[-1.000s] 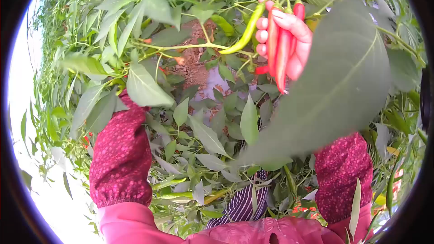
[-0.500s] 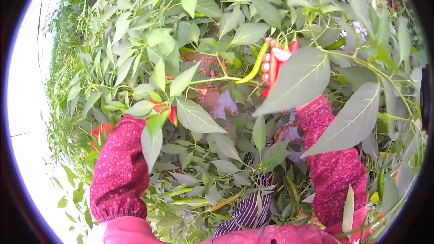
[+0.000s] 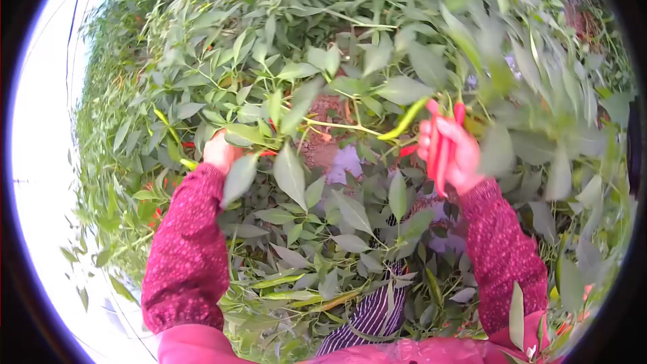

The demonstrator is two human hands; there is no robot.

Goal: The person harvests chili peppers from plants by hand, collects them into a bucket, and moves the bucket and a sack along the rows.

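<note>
My right hand (image 3: 465, 155) is closed around several red chili peppers (image 3: 441, 152), which hang down across the palm. Just left of its fingers, a green chili pepper (image 3: 404, 120) slants up from a stem. Another red chili pepper (image 3: 459, 113) shows above the hand. My left hand (image 3: 219, 151) reaches in among the leaves, its fingers hidden behind a leaf (image 3: 241, 176). A red chili pepper tip (image 3: 267, 153) shows right of it; whether the hand holds that one I cannot tell. A yellowish-green pepper (image 3: 189, 164) lies beside the left wrist.
Dense pepper plants (image 3: 269, 40) surround both hands. A branch (image 3: 344, 125) crosses between them over brown soil (image 3: 327, 135). Long green peppers (image 3: 278, 282) hang low in front of me, near a striped trouser leg (image 3: 367, 323).
The view has shifted. My right hand has come out from behind a large leaf, with its red chili peppers now plainly visible. My left hand shows more beside the leaves.
</note>
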